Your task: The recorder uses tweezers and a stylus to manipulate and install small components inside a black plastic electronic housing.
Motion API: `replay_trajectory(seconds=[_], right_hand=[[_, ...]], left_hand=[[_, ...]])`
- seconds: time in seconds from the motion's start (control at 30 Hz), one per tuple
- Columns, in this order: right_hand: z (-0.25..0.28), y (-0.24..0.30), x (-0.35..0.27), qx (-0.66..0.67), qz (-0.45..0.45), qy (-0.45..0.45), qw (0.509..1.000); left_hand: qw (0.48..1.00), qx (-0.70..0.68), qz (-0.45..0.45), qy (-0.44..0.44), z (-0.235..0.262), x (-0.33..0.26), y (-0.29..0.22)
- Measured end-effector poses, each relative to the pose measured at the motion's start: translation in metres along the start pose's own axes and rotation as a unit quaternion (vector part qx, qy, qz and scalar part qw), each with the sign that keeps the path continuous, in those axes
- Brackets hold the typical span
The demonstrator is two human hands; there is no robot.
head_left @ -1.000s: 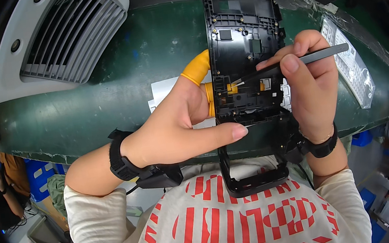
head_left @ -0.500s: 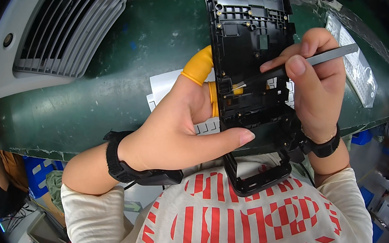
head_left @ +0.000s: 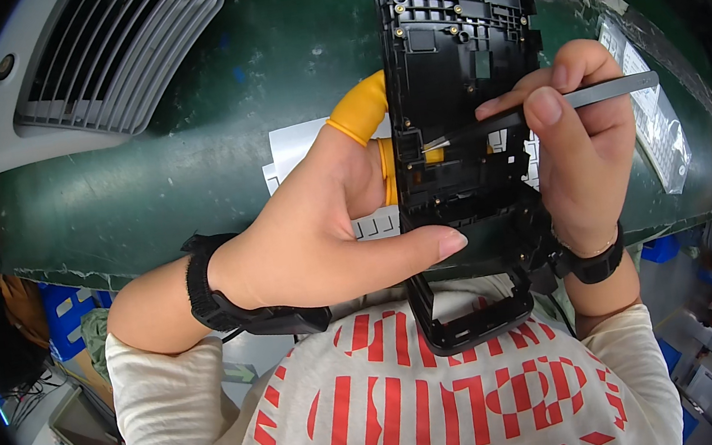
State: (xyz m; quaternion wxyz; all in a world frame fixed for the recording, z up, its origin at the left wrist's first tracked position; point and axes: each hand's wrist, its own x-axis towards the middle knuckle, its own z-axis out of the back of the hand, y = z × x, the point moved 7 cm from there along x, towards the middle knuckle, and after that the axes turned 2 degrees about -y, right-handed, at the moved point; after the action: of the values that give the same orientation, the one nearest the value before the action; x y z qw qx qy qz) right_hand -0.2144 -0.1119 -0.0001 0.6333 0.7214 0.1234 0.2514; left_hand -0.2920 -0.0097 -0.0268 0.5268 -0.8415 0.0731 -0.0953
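**Onlooker 1:** Both hands are busy, from where I'm standing. Left hand point(head_left: 329, 226) is wrapped around the edge of a black plastic frame point(head_left: 464, 116), thumb pressed flat across the lower part of it, and there are orange finger covers point(head_left: 361, 111) on at least the index finger, which goes round behind the frame's left side.

**Onlooker 2:** And the right one?

**Onlooker 1:** Right hand point(head_left: 582, 145) is pinched shut on a pair of grey metal tweezers point(head_left: 540, 110), held like a pen. The tips point left and sit inside the frame, about at its middle, right by a small yellow bit. Can't tell whether the tips actually grip anything, too small.

**Onlooker 2:** Where's the frame, on the surface?

**Onlooker 1:** Nope, held up in the air, upright, over the near edge of the green surface point(head_left: 185, 174). Its bottom loop hangs down in front of the person's white shirt with red marks point(head_left: 400, 407). Lots of little brass screw posts along its top half.

**Onlooker 2:** Anything else around?

**Onlooker 1:** Black wrist straps point(head_left: 230, 299) on both arms. A grey vent panel with slats point(head_left: 96, 59) lies on the surface, well off to the left. White paper sheets point(head_left: 295, 144) lie just behind the hands, and a clear bag with a label point(head_left: 656, 126) sits to the right.
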Motion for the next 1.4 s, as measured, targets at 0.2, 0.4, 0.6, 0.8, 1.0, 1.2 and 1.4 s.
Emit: replay_trajectory(seconds=[0.2,0.4,0.6,0.8,1.0,1.2,1.4], right_hand=[[0.000,-0.001,-0.001,-0.005,-0.006,-0.008,1.000],[0.000,-0.001,-0.001,-0.005,-0.002,-0.001,1.000],[-0.001,-0.002,-0.001,0.005,-0.002,0.003,1.000],[-0.003,0.000,-0.001,-0.011,-0.002,-0.001,1.000],[-0.002,-0.002,-0.001,-0.010,-0.002,0.015,1.000],[-0.002,-0.004,-0.002,-0.007,-0.010,0.018,1.000],[-0.007,-0.008,-0.001,0.046,-0.002,0.037,0.998]], left_hand=[[1.000,0.015,-0.019,0.006,0.000,0.000,-0.001],[0.999,0.016,-0.026,0.013,-0.001,0.000,0.000],[0.999,0.016,-0.026,0.008,-0.001,-0.001,-0.001],[1.000,0.020,-0.017,0.007,-0.001,-0.001,-0.002],[1.000,0.008,-0.003,-0.006,0.000,-0.001,0.000],[0.993,-0.050,0.083,-0.068,0.004,-0.001,0.001],[0.992,-0.007,0.058,-0.112,0.013,0.001,-0.001]])
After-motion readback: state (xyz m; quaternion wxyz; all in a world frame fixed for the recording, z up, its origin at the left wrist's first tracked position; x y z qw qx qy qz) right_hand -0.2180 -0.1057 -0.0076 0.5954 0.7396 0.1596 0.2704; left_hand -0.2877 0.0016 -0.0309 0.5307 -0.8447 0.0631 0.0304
